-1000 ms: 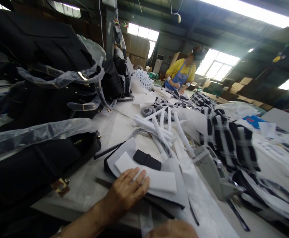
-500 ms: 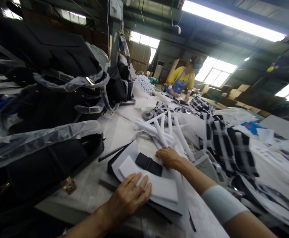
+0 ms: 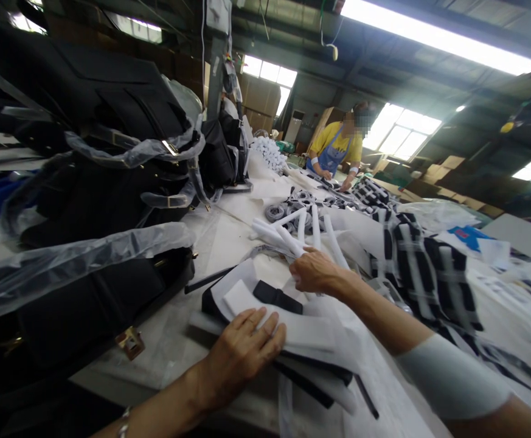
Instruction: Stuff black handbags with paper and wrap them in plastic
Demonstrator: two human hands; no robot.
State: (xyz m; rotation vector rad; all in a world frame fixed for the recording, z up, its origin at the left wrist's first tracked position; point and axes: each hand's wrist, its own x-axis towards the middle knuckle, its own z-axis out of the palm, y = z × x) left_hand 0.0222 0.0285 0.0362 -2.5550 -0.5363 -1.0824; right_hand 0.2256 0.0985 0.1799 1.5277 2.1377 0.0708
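Note:
My left hand (image 3: 247, 353) lies with its fingers spread on a curved white foam strip (image 3: 292, 328). Under that strip are white sheets and black pieces in a loose stack, and a small black folded piece (image 3: 277, 296) shows just behind it. My right hand (image 3: 313, 271) is curled at the near end of the white rolled tubes (image 3: 289, 241), above the stack; its fingertips are hidden, so what it grips is unclear. A thin black strap (image 3: 208, 280) sticks out at the stack's left.
Black bags (image 3: 92, 286) with plastic-wrapped handles are piled on the left. Coiled grey straps (image 3: 275, 212) lie beyond the tubes. Black-and-white wrapped straps (image 3: 411, 267) are heaped on the right. Across the table, a person in a yellow shirt (image 3: 333, 149) bends over it.
My right hand has lifted slightly and moved up against the tubes, with its fingers more curled. The stack's right side has shifted and fanned out. My left hand stays on the foam.

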